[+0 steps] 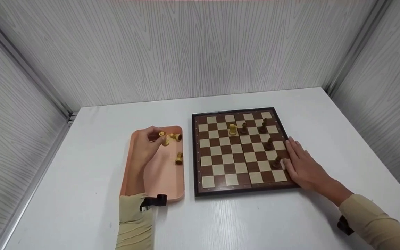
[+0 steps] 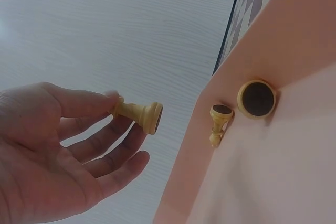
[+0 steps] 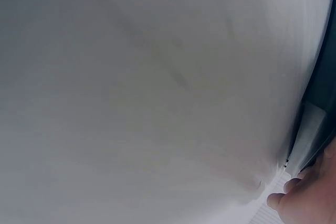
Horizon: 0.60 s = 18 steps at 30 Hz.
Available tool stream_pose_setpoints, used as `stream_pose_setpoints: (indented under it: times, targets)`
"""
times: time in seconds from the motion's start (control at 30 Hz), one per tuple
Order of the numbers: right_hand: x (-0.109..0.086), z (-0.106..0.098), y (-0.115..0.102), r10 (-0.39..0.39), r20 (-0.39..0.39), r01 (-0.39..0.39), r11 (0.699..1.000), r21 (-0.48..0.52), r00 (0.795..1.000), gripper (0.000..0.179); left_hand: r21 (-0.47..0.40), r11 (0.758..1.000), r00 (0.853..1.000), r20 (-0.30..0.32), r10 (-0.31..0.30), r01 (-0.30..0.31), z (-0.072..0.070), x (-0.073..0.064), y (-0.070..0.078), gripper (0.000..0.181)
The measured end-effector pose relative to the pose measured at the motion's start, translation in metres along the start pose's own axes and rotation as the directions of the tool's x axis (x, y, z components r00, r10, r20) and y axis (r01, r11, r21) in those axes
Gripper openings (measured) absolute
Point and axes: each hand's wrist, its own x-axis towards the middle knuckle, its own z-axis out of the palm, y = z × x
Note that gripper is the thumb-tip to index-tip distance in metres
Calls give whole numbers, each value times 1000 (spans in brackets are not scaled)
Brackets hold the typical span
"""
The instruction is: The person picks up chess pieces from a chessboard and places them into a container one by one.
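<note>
My left hand (image 1: 147,144) is over the pink tray (image 1: 160,177) and pinches a yellow chess piece (image 2: 137,115) between thumb and fingers. The piece is tilted, its base pointing away from the palm and its top hidden by the fingertips. Other yellow chess pieces (image 1: 179,158) lie in the tray, some with dark undersides showing. My right hand (image 1: 306,169) rests with straight fingers along the right edge of the chessboard (image 1: 221,150). Its thumb lies on the board's border, close to a dark chess piece (image 1: 276,162). In the right wrist view only part of this hand shows, at the lower right.
On the board stand a yellow knight (image 1: 233,129), a dark piece (image 1: 244,128) right beside it, and further dark pieces (image 1: 263,126) towards the right side. Tray and board sit side by side on a white table (image 1: 227,220). Pale wood-grain panels (image 1: 200,48) enclose the back and sides.
</note>
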Motion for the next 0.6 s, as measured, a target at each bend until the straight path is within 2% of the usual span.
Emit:
stream_pose_setpoints:
  times: [0.17, 0.4, 0.6]
  targets:
    - [0, 1, -1, -11, -7, 11, 1000, 0, 1000, 68, 58, 998, 999, -23, 40, -39, -6, -2, -4, 12]
    - [1, 0, -1, -11, -19, 11, 1000, -3, 1000, 67, 33, 999, 998, 50, -23, 22, -14, -3, -5, 11]
    - [0, 1, -1, -1, -24, 1, 1000, -7, 1000, 68, 72, 993, 989, 112, -100, 92, -18, -4, -6, 12]
